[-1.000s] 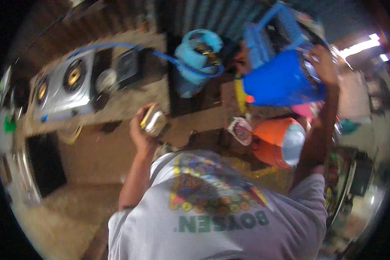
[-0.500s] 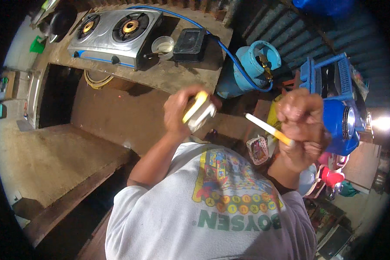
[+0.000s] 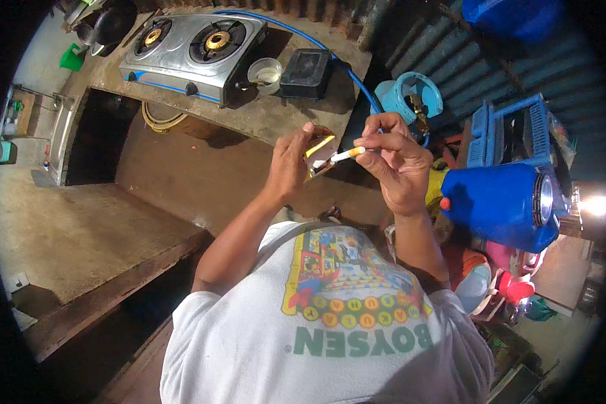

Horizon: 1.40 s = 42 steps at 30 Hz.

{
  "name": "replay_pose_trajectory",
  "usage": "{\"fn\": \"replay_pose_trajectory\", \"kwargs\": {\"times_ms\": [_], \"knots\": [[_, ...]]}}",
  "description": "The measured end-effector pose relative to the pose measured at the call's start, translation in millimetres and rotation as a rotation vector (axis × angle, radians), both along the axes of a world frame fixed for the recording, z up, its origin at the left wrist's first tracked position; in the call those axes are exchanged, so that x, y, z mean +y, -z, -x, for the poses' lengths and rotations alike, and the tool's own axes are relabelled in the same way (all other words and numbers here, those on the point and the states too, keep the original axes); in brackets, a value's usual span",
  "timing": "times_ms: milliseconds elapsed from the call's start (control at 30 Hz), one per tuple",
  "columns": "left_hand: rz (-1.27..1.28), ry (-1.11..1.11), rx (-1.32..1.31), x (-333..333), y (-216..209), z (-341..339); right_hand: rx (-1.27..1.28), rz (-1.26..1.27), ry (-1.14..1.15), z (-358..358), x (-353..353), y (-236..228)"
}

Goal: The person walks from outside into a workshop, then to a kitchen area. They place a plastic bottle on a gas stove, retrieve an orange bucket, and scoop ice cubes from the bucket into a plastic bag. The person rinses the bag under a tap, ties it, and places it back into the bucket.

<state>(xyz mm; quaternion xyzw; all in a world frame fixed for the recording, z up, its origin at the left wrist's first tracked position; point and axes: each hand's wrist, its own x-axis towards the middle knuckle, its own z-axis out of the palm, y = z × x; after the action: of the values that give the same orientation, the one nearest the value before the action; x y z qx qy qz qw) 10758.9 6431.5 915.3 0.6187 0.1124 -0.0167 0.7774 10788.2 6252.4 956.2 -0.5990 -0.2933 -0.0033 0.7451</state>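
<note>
My left hand (image 3: 286, 165) is closed round a small cigarette pack (image 3: 320, 146) with a yellow edge and a pale inside, held upright with its top open in front of my chest. Between the thumb and fingertips of my right hand (image 3: 405, 168) is a cigarette (image 3: 349, 154), gripped by its orange filter end. Its white end points left and meets the pack's opening. How far it reaches inside I cannot tell.
Ahead, a two-burner gas stove (image 3: 188, 57), a plastic tub (image 3: 265, 74) and a black box (image 3: 307, 73) stand on a counter (image 3: 249, 118). A light-blue gas cylinder (image 3: 416, 94) and a blue jug (image 3: 495, 198) are at the right. A ledge (image 3: 81, 236) runs along the left.
My right hand has moved left with the cigarette, bringing its white end to the pack. My left hand has tilted the pack so its opening shows. The view has shifted slightly.
</note>
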Motion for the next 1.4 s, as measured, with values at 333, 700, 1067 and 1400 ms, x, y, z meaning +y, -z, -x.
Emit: {"fn": "replay_pose_trajectory", "kwargs": {"times_ms": [333,700,1067,1400], "knots": [[-0.031,0.051,-0.043,0.6,-1.3,0.1,0.042,-0.020,-0.080,2.4,5.6,10.9],[-0.004,-0.038,-0.005,9.1,15.3,-1.6,-0.004,0.272,-0.040,-0.7,18.0,33.4],[0.297,-0.070,0.079,17.8,2.9,4.0,-0.319,0.570,-0.003,2.0,21.0,12.9],[0.795,-0.070,0.065,62.1,32.0,13.0,0.351,0.360,-0.074,0.9,60.7,54.9]]}}
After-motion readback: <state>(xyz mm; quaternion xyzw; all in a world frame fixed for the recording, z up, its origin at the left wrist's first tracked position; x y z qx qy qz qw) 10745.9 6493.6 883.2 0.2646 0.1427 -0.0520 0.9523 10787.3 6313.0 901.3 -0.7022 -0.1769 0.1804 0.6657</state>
